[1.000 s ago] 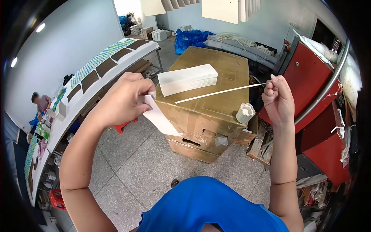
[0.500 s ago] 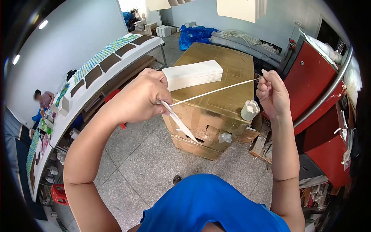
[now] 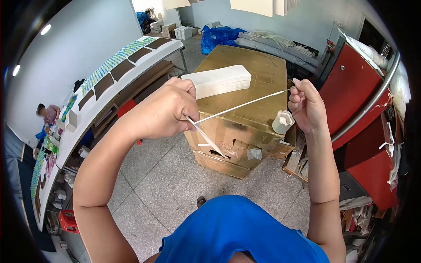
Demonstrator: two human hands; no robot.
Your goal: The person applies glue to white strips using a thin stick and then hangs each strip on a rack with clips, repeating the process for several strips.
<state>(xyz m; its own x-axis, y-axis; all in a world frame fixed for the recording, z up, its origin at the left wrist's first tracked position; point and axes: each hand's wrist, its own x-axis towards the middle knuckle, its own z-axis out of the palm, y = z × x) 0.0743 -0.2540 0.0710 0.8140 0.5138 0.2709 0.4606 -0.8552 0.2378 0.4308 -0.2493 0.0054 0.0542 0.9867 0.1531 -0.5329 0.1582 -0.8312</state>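
Observation:
My left hand [image 3: 177,107] is closed on a thin white card [image 3: 210,139], seen nearly edge-on and slanting down to the right. A white cord [image 3: 241,105] runs taut from beside the card up to my right hand [image 3: 308,103], which pinches its far end between thumb and forefinger. Behind my left hand, a stack of white cards [image 3: 223,82] lies on a large brown cardboard box [image 3: 263,65]. Near the box's right front corner stands a small whitish cup [image 3: 283,122], just left of my right hand.
A long white table [image 3: 127,76] with dark panels runs along the left, where a person [image 3: 49,113] is at its far side. Red cabinets [image 3: 355,83] stand at the right. Blue plastic bags [image 3: 219,38] and rolls lie behind the box. A red stool [image 3: 68,220] is at lower left.
The card in my left hand has turned and appears narrower, more edge-on. My right hand has shifted slightly left in view, and the whole scene has shifted slightly. The cord stays taut.

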